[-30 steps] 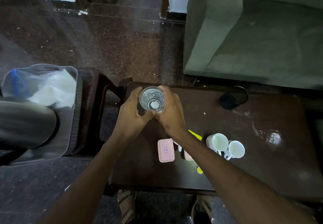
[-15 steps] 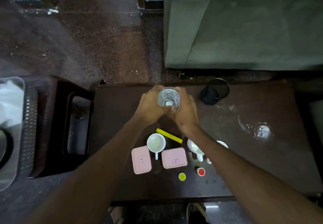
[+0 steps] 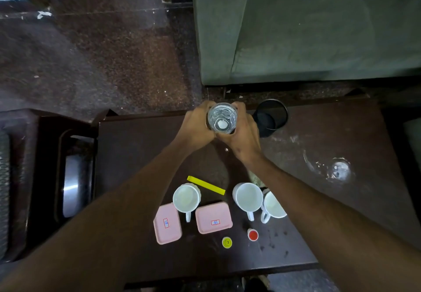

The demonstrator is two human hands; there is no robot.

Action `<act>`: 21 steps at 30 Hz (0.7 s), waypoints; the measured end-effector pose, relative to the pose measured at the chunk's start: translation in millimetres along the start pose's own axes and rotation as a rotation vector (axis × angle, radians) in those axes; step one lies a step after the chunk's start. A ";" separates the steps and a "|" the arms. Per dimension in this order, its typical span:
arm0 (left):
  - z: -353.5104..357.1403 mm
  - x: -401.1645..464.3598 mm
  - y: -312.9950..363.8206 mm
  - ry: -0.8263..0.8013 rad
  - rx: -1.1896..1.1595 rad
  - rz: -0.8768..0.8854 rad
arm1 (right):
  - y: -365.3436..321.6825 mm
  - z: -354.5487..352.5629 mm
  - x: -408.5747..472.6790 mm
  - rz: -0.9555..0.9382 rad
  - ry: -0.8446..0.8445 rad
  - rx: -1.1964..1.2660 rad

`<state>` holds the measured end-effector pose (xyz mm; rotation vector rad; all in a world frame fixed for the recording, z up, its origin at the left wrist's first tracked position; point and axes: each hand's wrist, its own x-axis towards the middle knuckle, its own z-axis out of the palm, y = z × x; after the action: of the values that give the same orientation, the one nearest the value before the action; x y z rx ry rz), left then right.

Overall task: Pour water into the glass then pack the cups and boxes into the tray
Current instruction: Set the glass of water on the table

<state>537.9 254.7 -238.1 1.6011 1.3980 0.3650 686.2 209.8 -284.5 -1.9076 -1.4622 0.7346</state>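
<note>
Count's three white ceramic mugs, two pink rectangular plastic boxes, one clear water glass, one flat yellow strip.

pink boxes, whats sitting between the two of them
In the head view, a white cup sits between the left pink box and the right pink box, its handle pointing down into the gap.

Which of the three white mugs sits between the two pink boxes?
The leftmost white ceramic mug: its handle points down between the two pink lidded boxes. The other two mugs stand together right of both.

Single head-worn view, looking steeply down, close above table
</note>
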 end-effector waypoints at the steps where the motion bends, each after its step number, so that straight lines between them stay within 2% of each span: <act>1: 0.6 1.9 -0.7 0.006 0.014 0.007 | 1.5 0.0 1.6 -0.005 0.004 0.000; 21: 11.2 1.0 -7.9 0.055 0.032 0.019 | 6.0 -5.9 -6.6 0.001 -0.018 -0.053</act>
<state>541.6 249.7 -250.4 1.6429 1.4373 0.4026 692.8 201.4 -284.7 -1.9463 -1.5055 0.7221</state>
